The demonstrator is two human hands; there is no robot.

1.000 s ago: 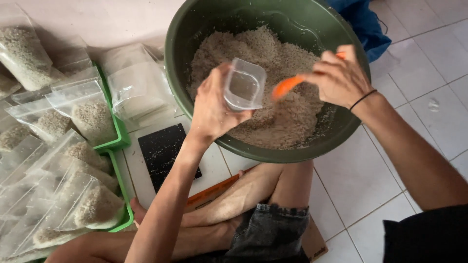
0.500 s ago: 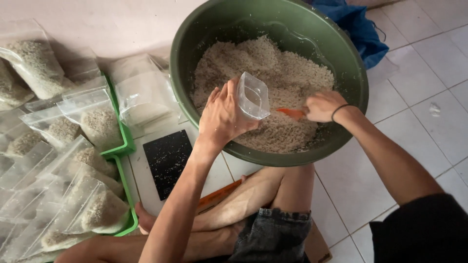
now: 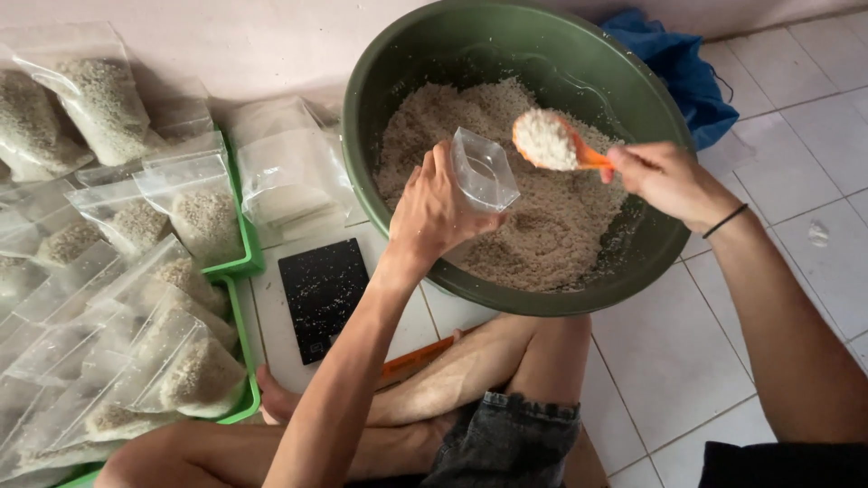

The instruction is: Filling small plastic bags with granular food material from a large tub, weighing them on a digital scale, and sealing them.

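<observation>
Since half a sec ago the orange scoop [image 3: 553, 142] is rising out of the grain, heaped now. Right hand [image 3: 665, 177] is pinching its handle; left hand [image 3: 434, 212] is gripping the small clear pouch [image 3: 484, 169], mouth open, over the green basin [image 3: 398, 217]. Filling step; next calls for tipping w/ care. Grain looks coarse, dry; pouch thin, floppy.

Basin [image 3: 398, 81] of grain sits right of the scale [image 3: 321, 294] and filled bags [image 3: 194, 212].
</observation>
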